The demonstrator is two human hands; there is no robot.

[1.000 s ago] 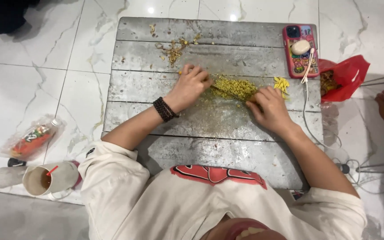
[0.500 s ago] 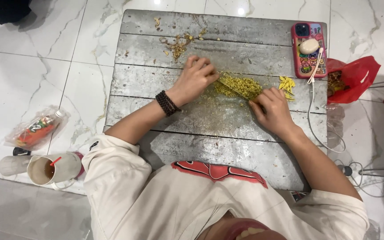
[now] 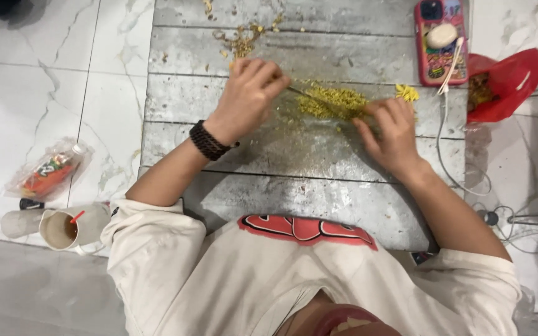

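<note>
A person is sitting over a grey wooden board (image 3: 319,186) laid on the marble floor (image 3: 51,81) as a worktop. The left hand (image 3: 247,96) is closing its fingers on a thin stick (image 3: 300,93) that is reaching into a heap of small yellow flowers (image 3: 331,102) mid-board, while the right hand (image 3: 393,134) is pinching the heap's right edge. A phone in a red case (image 3: 440,40) is lying at the far right of the board, beside a red plastic bag (image 3: 505,84). To the left, a clear snack packet (image 3: 48,174) and a cup of drink (image 3: 60,229) are sitting on the floor.
</note>
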